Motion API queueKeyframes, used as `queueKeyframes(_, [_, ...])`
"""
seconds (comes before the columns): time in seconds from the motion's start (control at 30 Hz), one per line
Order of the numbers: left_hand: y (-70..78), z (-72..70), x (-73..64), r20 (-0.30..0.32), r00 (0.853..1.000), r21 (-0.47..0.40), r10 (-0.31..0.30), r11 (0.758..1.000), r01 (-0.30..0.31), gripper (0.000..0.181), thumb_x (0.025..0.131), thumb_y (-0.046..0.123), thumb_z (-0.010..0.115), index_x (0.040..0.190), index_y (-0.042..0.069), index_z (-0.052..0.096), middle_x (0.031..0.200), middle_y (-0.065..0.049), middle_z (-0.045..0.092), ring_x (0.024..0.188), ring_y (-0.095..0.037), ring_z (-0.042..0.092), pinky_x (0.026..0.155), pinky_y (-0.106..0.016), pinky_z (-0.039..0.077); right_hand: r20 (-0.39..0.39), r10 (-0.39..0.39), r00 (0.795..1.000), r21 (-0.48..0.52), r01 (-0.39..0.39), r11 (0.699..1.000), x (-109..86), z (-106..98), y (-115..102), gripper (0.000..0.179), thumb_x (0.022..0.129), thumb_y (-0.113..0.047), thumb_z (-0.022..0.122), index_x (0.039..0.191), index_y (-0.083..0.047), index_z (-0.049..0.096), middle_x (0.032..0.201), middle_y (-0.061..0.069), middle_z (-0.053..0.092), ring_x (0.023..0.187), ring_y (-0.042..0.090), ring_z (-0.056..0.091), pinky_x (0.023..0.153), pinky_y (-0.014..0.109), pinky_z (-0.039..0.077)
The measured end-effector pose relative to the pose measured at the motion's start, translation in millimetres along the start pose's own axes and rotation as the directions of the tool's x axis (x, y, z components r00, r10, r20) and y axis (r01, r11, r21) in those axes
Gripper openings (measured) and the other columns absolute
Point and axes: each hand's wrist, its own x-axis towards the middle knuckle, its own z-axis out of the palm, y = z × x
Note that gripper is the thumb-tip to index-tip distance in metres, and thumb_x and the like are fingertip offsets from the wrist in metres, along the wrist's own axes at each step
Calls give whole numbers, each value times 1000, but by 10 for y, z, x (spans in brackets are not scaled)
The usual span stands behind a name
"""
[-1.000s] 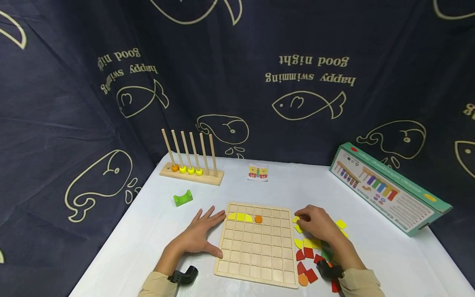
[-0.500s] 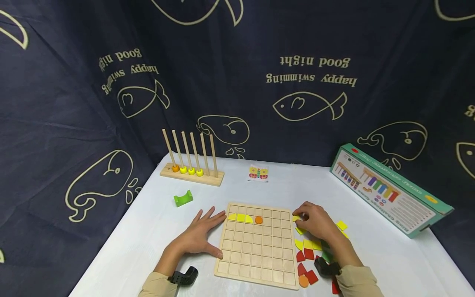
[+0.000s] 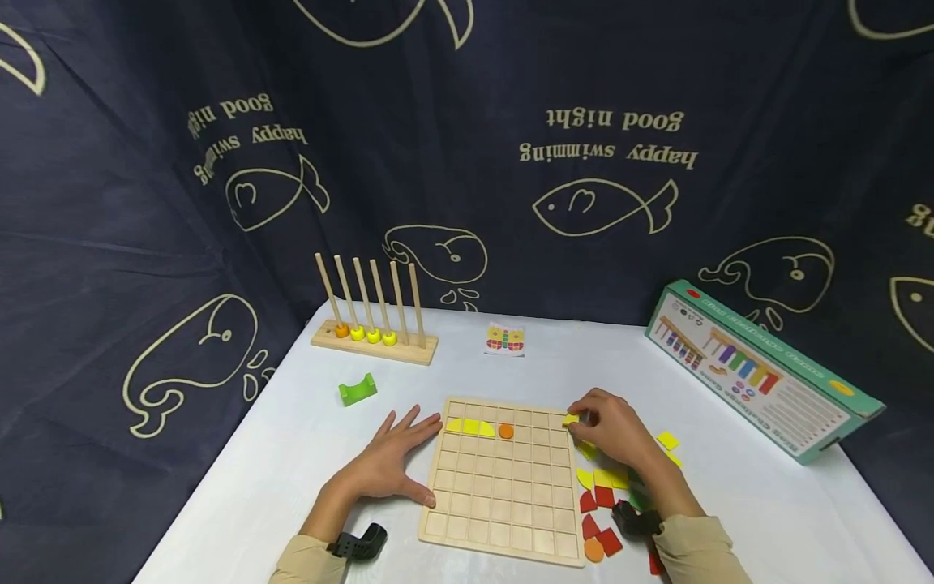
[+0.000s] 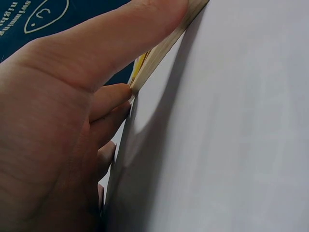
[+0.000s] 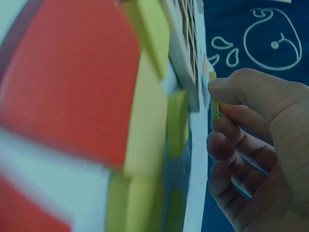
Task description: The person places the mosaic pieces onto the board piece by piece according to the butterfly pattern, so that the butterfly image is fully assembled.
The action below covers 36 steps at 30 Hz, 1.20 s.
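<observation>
My left hand (image 3: 384, 466) rests at the left edge of a wooden grid board (image 3: 503, 491), fingers spread and straight, with the thumb on its rim. In the left wrist view the thumb and fingertips touch the board's side. Between thumb and fingers my right hand (image 3: 611, 426) pinches a thin yellow tile (image 5: 215, 99), just above the board's upper right corner. Three yellow tiles (image 3: 470, 426) and an orange disc (image 3: 507, 431) sit in the board's second row. Right of the board lie loose yellow tiles (image 3: 609, 478), red tiles (image 3: 609, 541) and another orange disc (image 3: 594, 551).
A peg rack (image 3: 375, 345) with several beads stands at the back left, near a green curved block (image 3: 357, 390). A small butterfly picture card (image 3: 505, 340) lies behind the board. A long game box (image 3: 759, 373) stands at the right.
My right hand has lifted the yellow tile from beside the board and carried it up and left, over the corner. The left hand stays in place.
</observation>
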Motion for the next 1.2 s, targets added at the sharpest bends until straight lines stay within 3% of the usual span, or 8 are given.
queueKeyframes(0.47, [35,2,-1,13,1000,-24,-6,1000,7,120,52,72,77,149,13,37,155,-1,30,145,-31,8,112,-57,-3,33,-145,989,3,145,989,91,190,-344,17,80,-23,78,96,-17,75,86,-9,59,70,8,51,62,27,45])
queueKeyframes(0.77, [25,-12,5,14,1000,-14,-21,1000,21,120,51,72,78,149,15,37,155,1,28,145,-28,7,113,-54,-4,109,-151,983,-33,155,987,138,332,-476,17,79,-25,78,94,-19,74,83,-10,58,70,8,51,64,28,45])
queueKeyframes(1.2, [-12,2,9,9,1000,-4,-23,1000,23,122,51,74,76,150,17,36,155,3,28,145,-28,7,113,-54,-4,151,-207,967,-39,215,976,133,348,-548,17,79,-27,80,95,-20,77,88,-12,59,74,8,51,70,30,47])
